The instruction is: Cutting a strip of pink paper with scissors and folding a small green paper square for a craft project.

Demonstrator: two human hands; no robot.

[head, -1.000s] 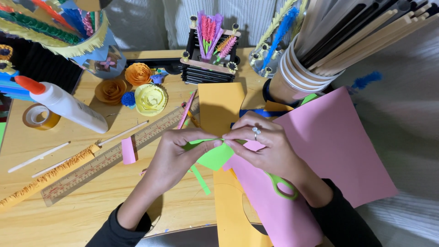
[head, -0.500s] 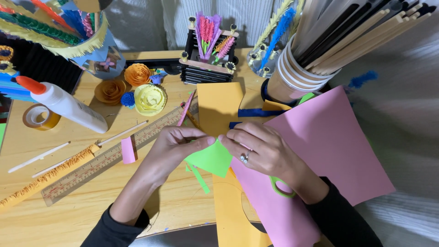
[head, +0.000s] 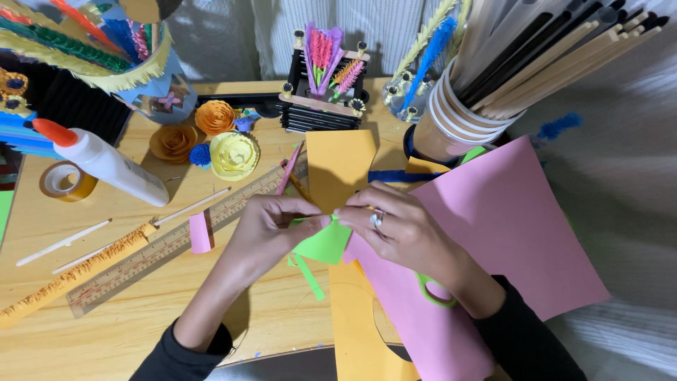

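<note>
Nearest the viewer, an orange sheet (head: 356,324) with a round hole cut in it runs off the bottom edge, and a large pink sheet (head: 508,233) lies partly over it; a green scissor handle (head: 431,293) peeks from under the right wrist, its blades hidden. Both dark-sleeved forearms meet at the middle, where the left hand (head: 271,229) and the right hand (head: 395,226), which wears a ring, pinch with closed fingertips the top edge of a green paper piece (head: 324,243). That piece hangs just above the wooden surface (head: 141,324), between the two hands, with one thin green strip (head: 309,276) trailing below it. To the left lie one ruler (head: 176,243), a small pink paper roll (head: 200,231) touching it, a fringed yellow strip (head: 70,279) and two thin white sticks (head: 63,242). Farther off are a glue bottle (head: 106,164), a tape roll (head: 65,180) and three paper roses (head: 215,137). At the back, a paper cup stack (head: 451,116) holds many long sticks, cut off at the top edge, too crowded to count; a black stand (head: 324,106) holds fringed paper flowers.
</note>
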